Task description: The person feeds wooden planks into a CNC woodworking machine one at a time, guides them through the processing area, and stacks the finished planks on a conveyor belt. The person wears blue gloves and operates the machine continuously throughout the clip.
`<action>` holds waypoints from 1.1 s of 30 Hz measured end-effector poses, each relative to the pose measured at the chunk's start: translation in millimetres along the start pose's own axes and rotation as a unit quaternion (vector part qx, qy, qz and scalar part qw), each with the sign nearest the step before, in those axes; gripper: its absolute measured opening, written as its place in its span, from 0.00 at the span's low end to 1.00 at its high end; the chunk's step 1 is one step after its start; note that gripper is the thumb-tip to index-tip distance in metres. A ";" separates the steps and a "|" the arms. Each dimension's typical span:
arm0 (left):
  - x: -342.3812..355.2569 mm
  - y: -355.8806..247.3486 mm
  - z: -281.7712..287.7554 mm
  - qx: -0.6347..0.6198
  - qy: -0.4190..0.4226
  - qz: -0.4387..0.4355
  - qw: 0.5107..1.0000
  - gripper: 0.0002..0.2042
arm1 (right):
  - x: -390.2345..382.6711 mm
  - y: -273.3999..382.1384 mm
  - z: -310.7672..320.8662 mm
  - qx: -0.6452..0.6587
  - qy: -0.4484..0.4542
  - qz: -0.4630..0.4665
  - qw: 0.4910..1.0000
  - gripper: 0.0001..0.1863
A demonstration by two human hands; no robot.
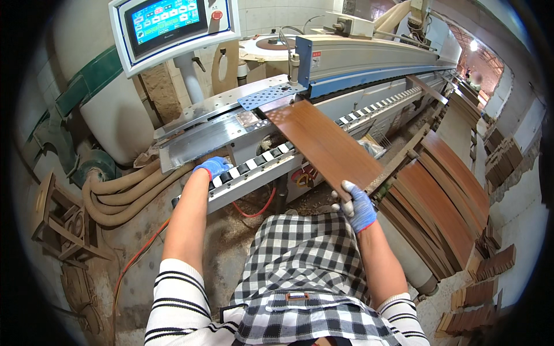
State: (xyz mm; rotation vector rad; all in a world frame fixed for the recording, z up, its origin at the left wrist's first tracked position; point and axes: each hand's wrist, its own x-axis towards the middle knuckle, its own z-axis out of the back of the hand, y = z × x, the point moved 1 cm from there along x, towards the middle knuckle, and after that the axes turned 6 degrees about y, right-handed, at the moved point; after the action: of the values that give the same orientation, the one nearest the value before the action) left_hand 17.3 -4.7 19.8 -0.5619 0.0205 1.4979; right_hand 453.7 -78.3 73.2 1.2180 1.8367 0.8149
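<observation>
A long reddish-brown wooden panel (pixel 326 144) lies slanting across the roller rail (pixel 262 167) of a long machine. Its far end rests on the metal bed by a perforated blue plate (pixel 271 97). My right hand (pixel 359 209), in a blue and grey work glove, grips the panel's near corner, with the thumb at its edge. Over on the left, my left hand (pixel 213 166), also gloved in blue, is closed over the near end of the roller rail; its fingertips are partly hidden.
A control screen (pixel 167 26) with a red button stands upper left. Thick hoses (pixel 130 193) and a wooden stool (pixel 66 222) are on the left. Stacked brown panels (pixel 433 207) lean at right, with more wood pieces (pixel 476 294) below. A red hose (pixel 254 213) hangs under the rail.
</observation>
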 end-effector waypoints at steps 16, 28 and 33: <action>7.8 12.3 -5.7 -0.040 0.019 -0.010 0.999 0.15 | -56.8 55.9 129.5 -0.027 -0.169 0.187 0.967 0.25; 22.6 37.1 -11.3 -0.124 -0.010 -0.047 0.991 0.16 | -266.8 76.2 331.8 -0.189 -0.629 0.245 0.713 0.25; 25.5 34.5 -10.7 -0.139 0.003 -0.054 0.989 0.14 | -261.5 61.2 366.4 -0.229 -0.652 0.342 0.637 0.21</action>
State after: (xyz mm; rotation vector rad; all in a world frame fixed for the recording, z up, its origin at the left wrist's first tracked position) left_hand -9.2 14.2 -10.2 -0.7797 -0.2150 1.4025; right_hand 860.8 -268.6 7.1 1.4866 -0.0646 0.4188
